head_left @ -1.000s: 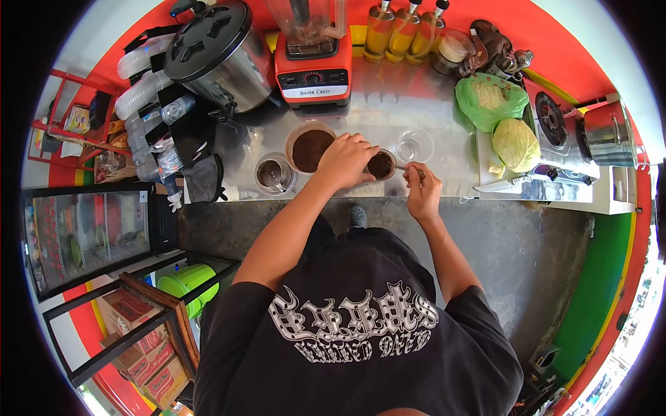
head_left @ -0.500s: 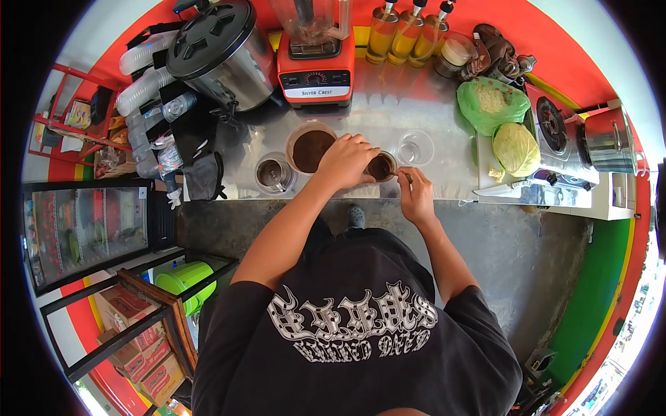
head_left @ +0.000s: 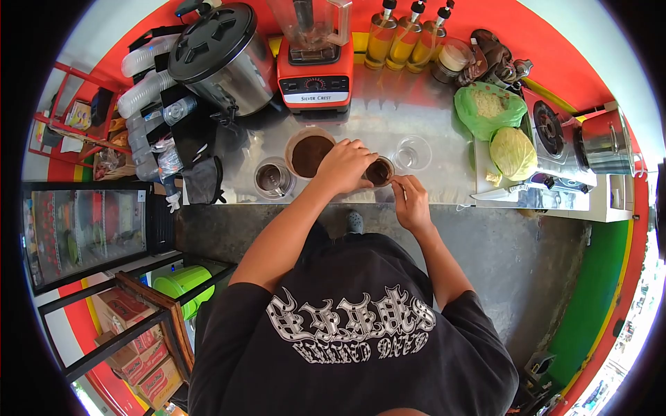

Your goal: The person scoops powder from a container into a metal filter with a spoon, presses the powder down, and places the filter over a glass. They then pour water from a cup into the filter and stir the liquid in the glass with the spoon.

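My left hand (head_left: 345, 166) curls around the left side of a small cup (head_left: 392, 166) with dark brown contents (head_left: 379, 172). At the cup's near right rim, my right hand (head_left: 412, 200) pinches what looks like a thin spoon handle, mostly covered by the fingers. The spoon's other end cannot be made out against the dark contents. Just left of my left hand, partly behind it, is a round tub (head_left: 291, 144) of dark brown powder. Farther left stands a clear cup (head_left: 272, 178) with some dark content. A clear glass (head_left: 413, 153) sits right of the held cup.
A red blender (head_left: 316, 87) and a large steel pot (head_left: 225, 62) stand at the back, with several pump bottles (head_left: 408, 45). To the right are a cabbage (head_left: 514, 154), a green bag (head_left: 485, 111), a knife (head_left: 496, 195) and a stove (head_left: 551, 128). The steel counter's front edge lies near my hands.
My right hand has shifted slightly left and closer to the cup's rim, and less of the handle shows. My left hand stays around the cup. The view has moved slightly.
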